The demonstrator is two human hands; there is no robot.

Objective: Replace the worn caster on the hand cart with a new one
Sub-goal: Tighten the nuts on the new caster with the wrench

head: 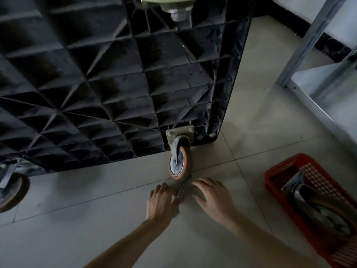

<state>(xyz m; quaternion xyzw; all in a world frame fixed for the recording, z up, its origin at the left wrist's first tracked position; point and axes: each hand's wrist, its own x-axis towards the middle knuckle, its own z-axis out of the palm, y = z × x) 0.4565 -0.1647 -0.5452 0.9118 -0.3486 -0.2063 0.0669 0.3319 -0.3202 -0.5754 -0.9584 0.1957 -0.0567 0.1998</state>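
Note:
The black hand cart (pixel 100 78) stands tipped up, its ribbed underside facing me. An orange-rimmed caster (pixel 178 161) is bolted by a metal plate at its lower right corner, the wheel touching the floor. A metal wrench (pixel 182 188) lies on the tiles just below that wheel. My left hand (pixel 160 202) pinches the wrench's lower end. My right hand (pixel 211 194) hovers flat beside the wrench on its right, fingers spread and holding nothing. Another caster (pixel 318 206) lies in a red basket (pixel 278 171) at the right.
A second orange caster (pixel 11 190) hangs at the cart's lower left corner, and a pale wheel with a large nut (pixel 177 8) sits at the top. A grey metal shelf frame (pixel 309 39) stands at the right. The floor is beige tile.

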